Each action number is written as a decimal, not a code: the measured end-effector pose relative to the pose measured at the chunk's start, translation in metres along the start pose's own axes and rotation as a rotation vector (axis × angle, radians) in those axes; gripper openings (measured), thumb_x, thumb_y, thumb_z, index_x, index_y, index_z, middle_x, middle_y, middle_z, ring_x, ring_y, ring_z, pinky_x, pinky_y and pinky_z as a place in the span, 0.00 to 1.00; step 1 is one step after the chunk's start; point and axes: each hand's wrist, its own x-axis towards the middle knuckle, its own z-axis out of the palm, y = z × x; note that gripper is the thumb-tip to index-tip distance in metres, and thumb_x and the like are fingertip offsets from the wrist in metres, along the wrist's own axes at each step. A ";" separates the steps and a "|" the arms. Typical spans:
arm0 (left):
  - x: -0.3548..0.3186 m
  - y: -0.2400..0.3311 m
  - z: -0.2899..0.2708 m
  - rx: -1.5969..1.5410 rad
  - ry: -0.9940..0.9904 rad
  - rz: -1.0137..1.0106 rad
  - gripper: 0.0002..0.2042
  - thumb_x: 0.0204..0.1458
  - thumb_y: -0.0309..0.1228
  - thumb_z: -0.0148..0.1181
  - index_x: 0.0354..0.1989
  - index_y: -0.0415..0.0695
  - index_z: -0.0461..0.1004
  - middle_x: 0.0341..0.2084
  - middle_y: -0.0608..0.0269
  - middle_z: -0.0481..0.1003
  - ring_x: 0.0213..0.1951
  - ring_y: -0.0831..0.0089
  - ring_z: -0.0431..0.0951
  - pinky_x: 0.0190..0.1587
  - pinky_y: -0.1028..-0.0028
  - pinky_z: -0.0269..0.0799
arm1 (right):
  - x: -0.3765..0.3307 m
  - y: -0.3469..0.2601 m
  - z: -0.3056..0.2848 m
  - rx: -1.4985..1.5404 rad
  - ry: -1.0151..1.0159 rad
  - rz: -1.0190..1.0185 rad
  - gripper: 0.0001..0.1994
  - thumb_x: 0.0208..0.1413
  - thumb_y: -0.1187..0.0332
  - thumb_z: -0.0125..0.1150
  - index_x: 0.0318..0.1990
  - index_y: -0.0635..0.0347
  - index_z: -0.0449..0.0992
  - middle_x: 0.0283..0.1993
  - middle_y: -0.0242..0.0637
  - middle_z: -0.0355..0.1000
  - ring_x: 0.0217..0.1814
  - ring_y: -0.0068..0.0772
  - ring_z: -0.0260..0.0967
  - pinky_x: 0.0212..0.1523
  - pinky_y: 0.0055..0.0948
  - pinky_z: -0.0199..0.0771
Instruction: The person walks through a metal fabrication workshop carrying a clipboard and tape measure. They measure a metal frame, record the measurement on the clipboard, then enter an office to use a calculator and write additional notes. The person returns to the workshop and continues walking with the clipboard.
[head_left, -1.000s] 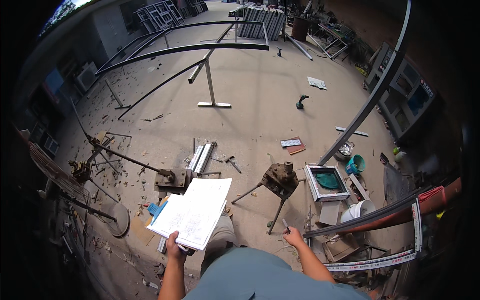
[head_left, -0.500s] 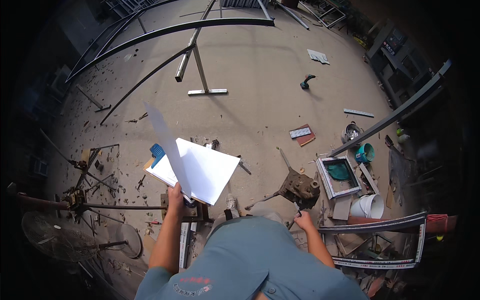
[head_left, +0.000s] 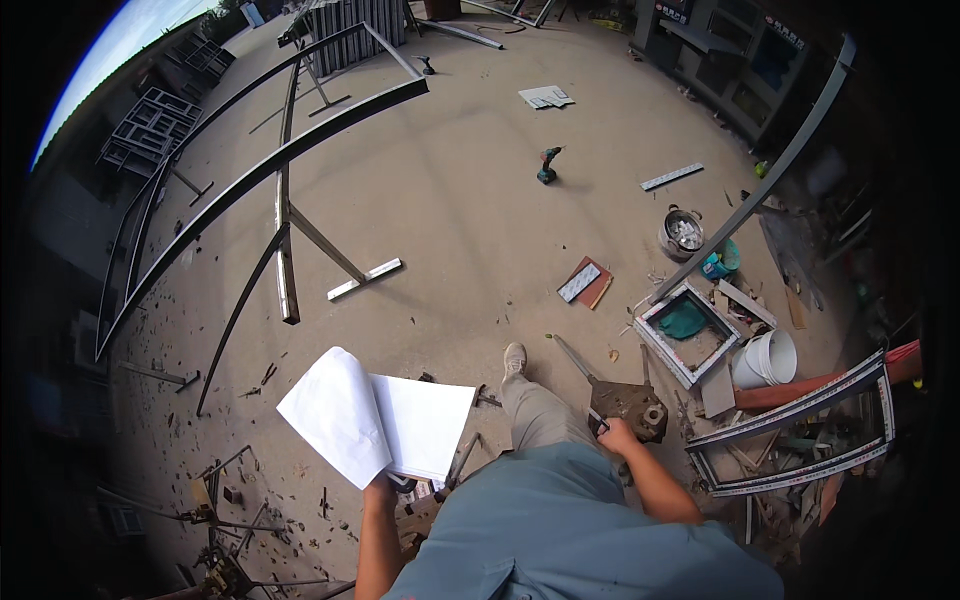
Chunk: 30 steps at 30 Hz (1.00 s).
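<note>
My left hand (head_left: 379,491), at the lower middle-left, is closed on the near edge of a clipboard with white paper sheets. One white sheet (head_left: 338,418) curls up over the left half and hides the clip. Flat on the right lies another white sheet (head_left: 432,418). My right hand (head_left: 619,437) is closed round a slim dark object (head_left: 598,420) whose kind I cannot make out. It is in front of a rusty, dirt-covered metal machine part (head_left: 632,405) with bar legs, standing on the floor; I cannot tell whether they touch.
Long metal frame bars (head_left: 270,150) stand at the left. A cordless drill (head_left: 548,166) is on the floor ahead. On the right are a white-edged frame (head_left: 690,335), a white bucket (head_left: 765,360), a pot (head_left: 682,232) and a curved frame (head_left: 800,430). My shoe (head_left: 514,360) is stepping forward.
My view has turned and tilted up, and my foot has come forward. The raised sheet has flopped over to the left, covering the blue clip. Both hands keep their hold.
</note>
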 end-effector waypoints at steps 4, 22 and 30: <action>0.077 0.006 0.070 0.011 0.016 -0.006 0.26 0.60 0.41 0.52 0.61 0.37 0.63 0.52 0.56 0.71 0.53 0.64 0.72 0.55 0.66 0.68 | 0.095 -0.023 -0.004 0.036 -0.068 0.064 0.10 0.36 0.69 0.70 0.28 0.58 0.78 0.31 0.42 0.78 0.34 0.37 0.77 0.39 0.33 0.75; 0.363 0.109 0.457 0.150 -0.394 0.013 0.25 0.61 0.41 0.53 0.63 0.39 0.61 0.56 0.56 0.68 0.56 0.64 0.68 0.59 0.64 0.65 | 0.451 -0.220 -0.292 0.077 0.331 0.083 0.10 0.43 0.64 0.62 0.24 0.62 0.77 0.24 0.46 0.75 0.27 0.42 0.75 0.32 0.38 0.73; 0.522 0.130 0.641 0.295 -0.460 0.024 0.22 0.58 0.35 0.56 0.56 0.32 0.66 0.50 0.55 0.73 0.50 0.66 0.72 0.54 0.68 0.67 | 0.586 -0.221 -0.293 0.098 0.266 0.069 0.08 0.40 0.66 0.69 0.23 0.59 0.78 0.24 0.39 0.76 0.26 0.33 0.75 0.31 0.34 0.74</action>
